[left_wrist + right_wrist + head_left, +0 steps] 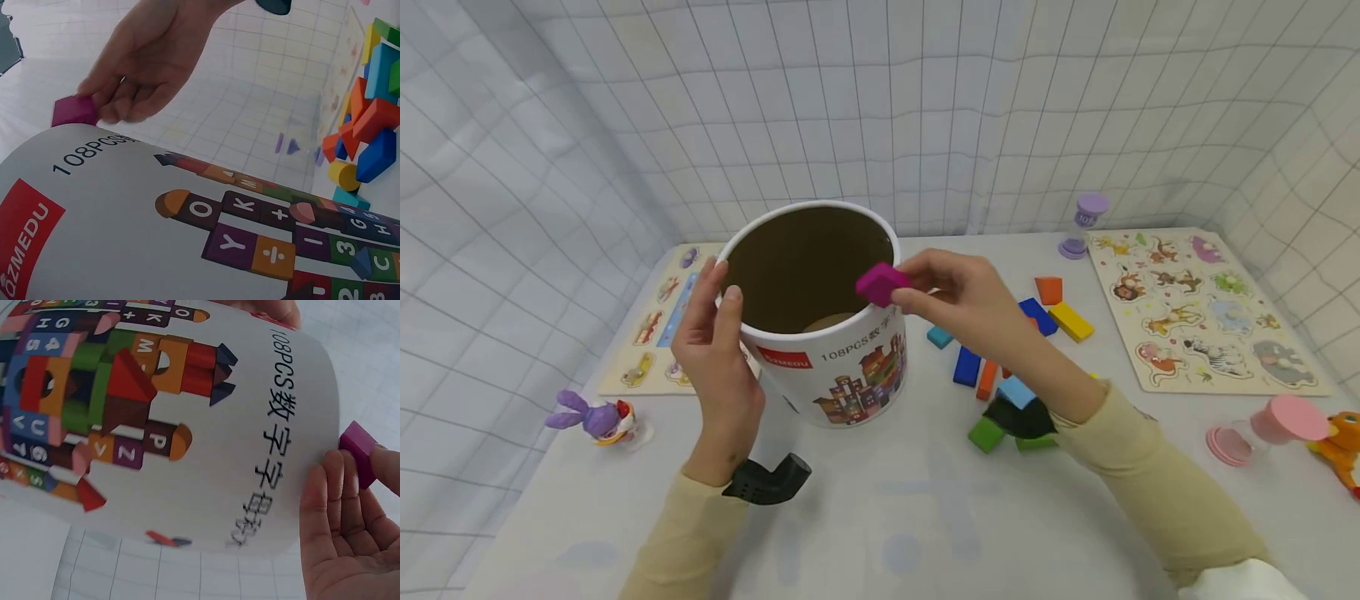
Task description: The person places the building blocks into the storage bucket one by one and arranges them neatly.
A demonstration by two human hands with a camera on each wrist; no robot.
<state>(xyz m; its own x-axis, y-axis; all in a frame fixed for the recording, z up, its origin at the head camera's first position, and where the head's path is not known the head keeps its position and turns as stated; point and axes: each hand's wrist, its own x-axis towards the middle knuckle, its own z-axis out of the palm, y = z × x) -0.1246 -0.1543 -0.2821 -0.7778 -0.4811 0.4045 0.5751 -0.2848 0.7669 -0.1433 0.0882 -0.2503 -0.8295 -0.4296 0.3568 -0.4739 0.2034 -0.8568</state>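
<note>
White bucket (835, 385), toward table's (901, 517) far edge: red label (785, 358) just under its front rim reads OZMEDU (mark over 1st ltr unclear). To label's R, black txt (94, 152) 108PCS数字字母, last char. blurred. Printed blocks (275, 253) lower down show ltrs/nos. incl. O, K, Y, M, G, H, P, Z, 3, 4, 5, 7, plus + & ÷. Purple timer (1092, 204), nr table's far edge, R half: "10", rest too small.

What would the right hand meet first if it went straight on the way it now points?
Probably the white bucket, at its rim: the magenta block the right hand pinches overlaps it in the head view, though depth is unclear.
</note>
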